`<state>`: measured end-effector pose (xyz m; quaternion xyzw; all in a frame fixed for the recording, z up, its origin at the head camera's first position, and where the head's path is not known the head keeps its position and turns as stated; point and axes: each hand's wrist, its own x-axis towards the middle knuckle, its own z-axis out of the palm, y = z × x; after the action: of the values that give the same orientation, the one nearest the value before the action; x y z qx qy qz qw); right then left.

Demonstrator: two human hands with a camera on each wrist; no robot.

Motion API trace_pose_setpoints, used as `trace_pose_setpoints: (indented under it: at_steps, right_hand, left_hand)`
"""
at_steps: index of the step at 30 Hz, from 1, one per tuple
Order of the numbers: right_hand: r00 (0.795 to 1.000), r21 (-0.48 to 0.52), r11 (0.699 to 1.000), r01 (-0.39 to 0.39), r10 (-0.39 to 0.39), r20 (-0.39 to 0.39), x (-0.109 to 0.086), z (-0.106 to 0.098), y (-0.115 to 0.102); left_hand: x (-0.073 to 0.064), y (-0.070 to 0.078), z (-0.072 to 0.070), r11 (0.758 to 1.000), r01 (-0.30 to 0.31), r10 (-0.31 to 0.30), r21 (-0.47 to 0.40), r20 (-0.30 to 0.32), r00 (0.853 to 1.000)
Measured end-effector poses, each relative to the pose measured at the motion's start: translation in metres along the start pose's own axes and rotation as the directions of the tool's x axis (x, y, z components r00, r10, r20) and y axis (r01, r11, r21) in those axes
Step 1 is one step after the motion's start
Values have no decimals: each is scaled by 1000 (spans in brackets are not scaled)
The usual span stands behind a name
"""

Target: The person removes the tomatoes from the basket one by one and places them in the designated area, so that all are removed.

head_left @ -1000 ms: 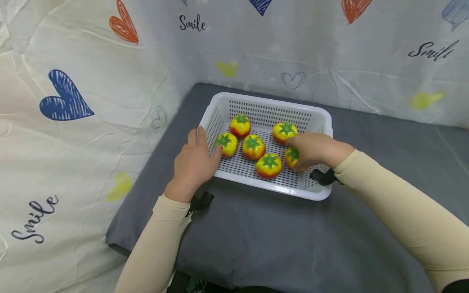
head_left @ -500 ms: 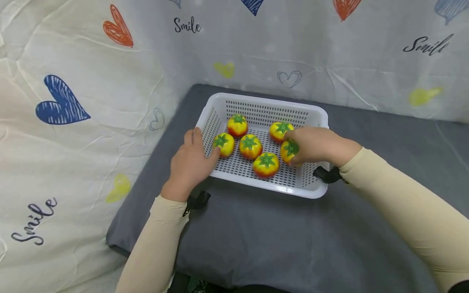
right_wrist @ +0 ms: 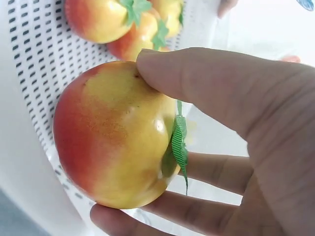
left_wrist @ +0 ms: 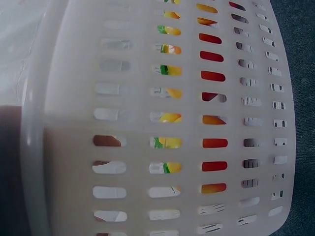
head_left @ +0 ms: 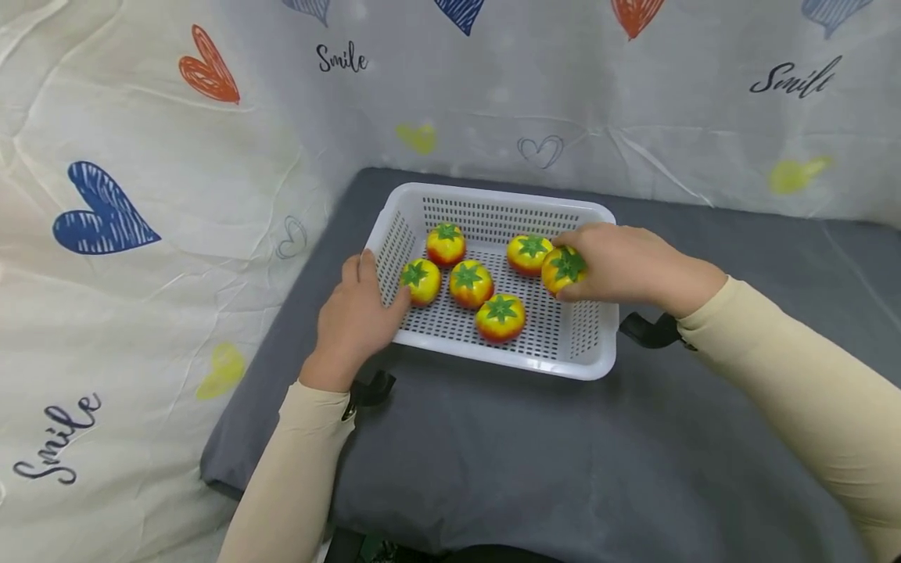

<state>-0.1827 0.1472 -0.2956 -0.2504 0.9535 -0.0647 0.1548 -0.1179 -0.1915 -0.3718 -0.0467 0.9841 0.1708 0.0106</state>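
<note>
My right hand (head_left: pixel 626 262) grips a red-and-yellow toy tomato (head_left: pixel 563 266) with a green leafy top, over the right part of a white slotted basket (head_left: pixel 503 363). The right wrist view shows the thumb on one side of this tomato (right_wrist: pixel 113 137) and fingers on the other, above the basket floor. At the basket's left end, my left hand (head_left: pixel 359 317) holds the rim, thumb over the inner side and fingers outside. The left wrist view looks at the outer basket wall (left_wrist: pixel 133 132), with tomato colours through its slots. Several more tomatoes (head_left: pixel 472 284) lie in the basket.
The basket stands on a table covered with dark grey cloth (head_left: pixel 479 438). Behind and to the left hangs a pale curtain (head_left: pixel 267 141) printed with hearts and "Smile". The table's left edge runs beside my left forearm.
My right hand has lifted its tomato up from the basket floor and drawn its wrist slightly right. The left hand keeps its place on the rim while the head view shifts a little.
</note>
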Motion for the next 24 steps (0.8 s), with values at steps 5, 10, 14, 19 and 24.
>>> trace_pose_setpoints:
  at_steps: [5, 10, 14, 19, 24]
  right_hand:
    - [1000, 15, 1000, -10, 10, -21, -5, -6, 8]
    - [999, 30, 999, -14, 16, -49, -10, -16, 18]
    - [998, 46, 999, -26, 29, -55, -14, -25, 26]
    - [997, 119, 992, -36, 45, -68, -18, -27, 40]
    - [993, 146, 988, -49, 64, -101, -24, -28, 51]
  left_hand:
    - [0, 0, 1, 1000, 5, -5, 6, -5, 1000]
    - [0, -1, 1, 1000, 9, -9, -2, -3, 1000]
    - [0, -2, 1, 1000, 15, -15, -12, 0, 1000]
    - [-2, -1, 1, 1000, 13, -13, -20, -11, 1000]
    - [-2, 0, 2, 1000, 9, -9, -19, -16, 1000]
